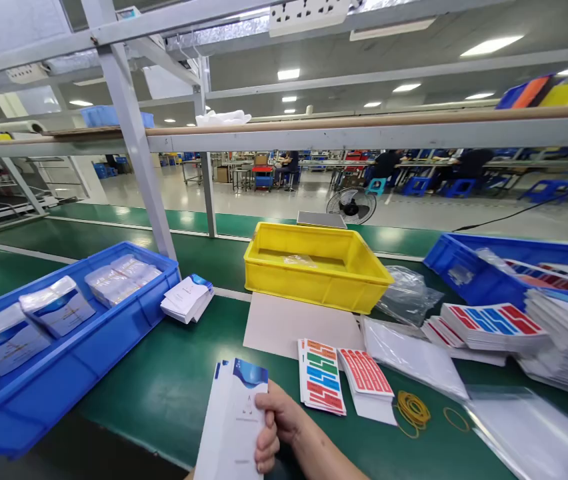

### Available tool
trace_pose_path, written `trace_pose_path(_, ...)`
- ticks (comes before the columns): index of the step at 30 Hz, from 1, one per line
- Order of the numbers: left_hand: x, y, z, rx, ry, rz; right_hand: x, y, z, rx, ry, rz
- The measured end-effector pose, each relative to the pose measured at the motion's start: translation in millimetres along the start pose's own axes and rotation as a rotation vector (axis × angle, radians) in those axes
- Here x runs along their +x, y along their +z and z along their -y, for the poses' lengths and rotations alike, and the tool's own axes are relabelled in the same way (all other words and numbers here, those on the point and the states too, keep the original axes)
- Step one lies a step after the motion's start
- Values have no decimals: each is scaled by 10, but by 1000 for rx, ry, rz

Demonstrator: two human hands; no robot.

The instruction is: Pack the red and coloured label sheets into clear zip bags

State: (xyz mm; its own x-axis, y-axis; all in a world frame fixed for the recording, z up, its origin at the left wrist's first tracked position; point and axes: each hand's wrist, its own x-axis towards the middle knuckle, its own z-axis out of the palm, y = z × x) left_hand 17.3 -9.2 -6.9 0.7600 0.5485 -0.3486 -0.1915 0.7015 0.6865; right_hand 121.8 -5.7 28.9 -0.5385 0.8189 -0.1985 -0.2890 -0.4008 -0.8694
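My right hand (pixel 278 427) reaches in from the bottom edge and is closed on the right side of a fanned stack of white leaflets with blue corners (pixel 237 420), thumb on top. Just to its right, two stacks of sticker sheets lie on the green table: one multicoloured (pixel 321 377), one red (pixel 365 375). Yellow rubber bands (pixel 413 408) lie beyond them. My left hand is out of sight.
A yellow bin (pixel 314 270) stands mid-table behind a cardboard sheet (pixel 284 323). A blue tray (pixel 29 373) at left holds bagged leaflet packs, with a leaflet stack (pixel 187 299) beside it. At right are clear bags (pixel 414 353), more sticker stacks (pixel 494 323) and a blue bin (pixel 469 267).
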Motion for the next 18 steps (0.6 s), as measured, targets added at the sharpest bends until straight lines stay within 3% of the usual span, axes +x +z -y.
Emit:
trace_pose_path(3,-149,-75,-135,60,-12,-29,-106,-4,74,34,-41,-40)
trace_pose_path(6,-439,-195,-400,81,76,-115,-187,9,246,-23,-198,-140)
trace_pose_path(7,-548,-228,-482,96,141,-159,-214,11,291,-82,-251,-180)
trace_pose_path(10,-820,-277,-582,474,571,-395,-289,-15,303,-326,-307,-245)
trace_pose_path(11,-869,-280,-549,608,645,-445,-306,-36,260,-400,-312,-249)
trace_pose_path(13,-880,-276,-395,777,654,-532,-318,-92,120,-502,-331,-237)
trace_pose_path(16,-721,-267,-69,716,558,-630,-300,-174,-142,-535,-355,-252)
trace_pose_path(18,-579,-257,111,645,605,-628,-287,-196,-296,-527,-347,-305)
